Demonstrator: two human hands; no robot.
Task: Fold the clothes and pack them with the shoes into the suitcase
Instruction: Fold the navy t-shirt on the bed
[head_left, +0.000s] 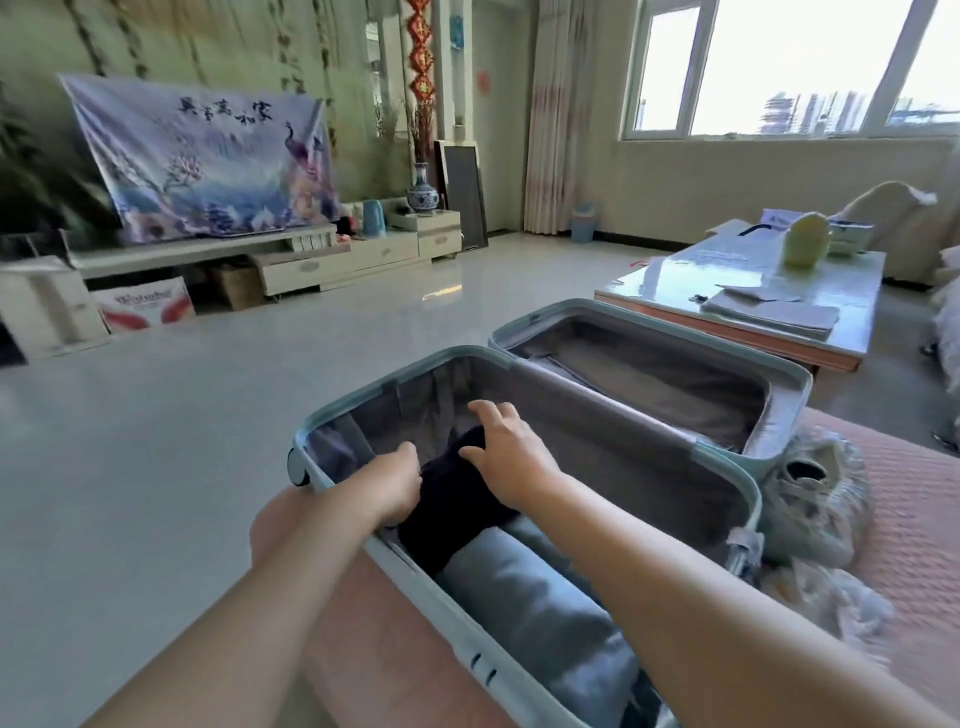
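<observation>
Two hands in 1 open suitcase (467, 644): L hand (395, 483) grips 1 dark garment (452, 514), R hand (506, 452) spread on it; 1 grey roll (524, 597) beside.

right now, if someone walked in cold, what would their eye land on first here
The open pale-green suitcase on the pink cover fills the middle. In its near half the left hand grips and the right hand presses a dark garment, next to a rolled grey-blue garment. A pale shoe in clear plastic lies outside the case on the right, and a big painted banner hangs at far left.
</observation>
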